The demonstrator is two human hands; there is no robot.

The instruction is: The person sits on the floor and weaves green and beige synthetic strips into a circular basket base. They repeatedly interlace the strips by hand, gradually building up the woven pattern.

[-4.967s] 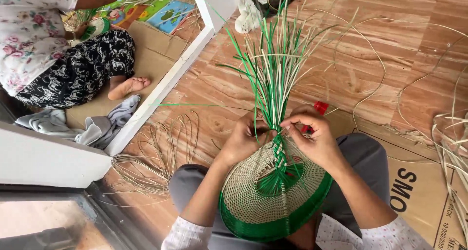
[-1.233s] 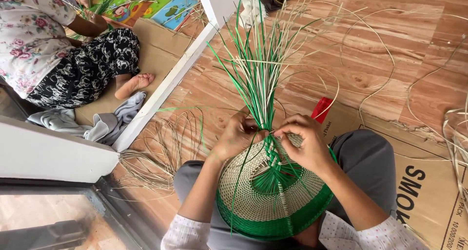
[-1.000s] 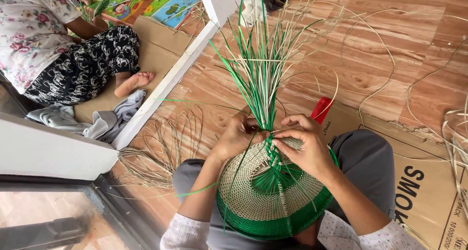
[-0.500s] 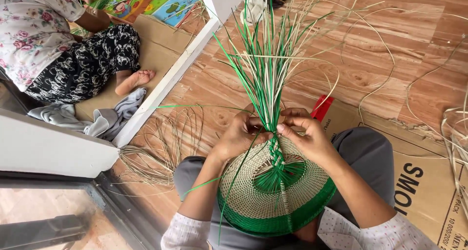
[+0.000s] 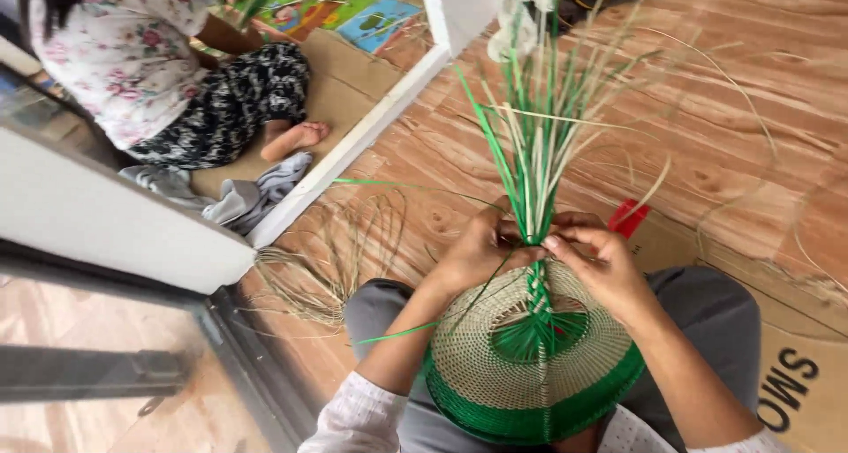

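Plainly, only the head view is given, and a half-woven basket [image 5: 530, 365] is seen resting on the lap of the seated person, its round tan face ringed by a green band at the near edge. A green plaited spine runs up the middle of that face and ends in a bunch of loose green and pale strips [image 5: 534, 126], which fan upward and away from the person. The long axis of the work is thus set along the line from lap to far floor, with the free ends pointing away.

The left hand [image 5: 477, 254] is closed around the base of the bunch from one side, and the right hand [image 5: 596, 259] is pinched on the strips at the same spot, fingertips together just above the plait. The step in hand is judged to be the plaiting of the strips where the spine leaves the basket. A next crossing would call for one strip to be singled out and drawn tight while the rest are kept clamped.

A red-handled tool [image 5: 629, 216] lies on cardboard [image 5: 795, 365] just beyond the right hand. Loose dry strands [image 5: 327, 259] are scattered on the wooden floor [image 5: 760, 109]. Another person [image 5: 168, 73] sits well apart at the upper left.
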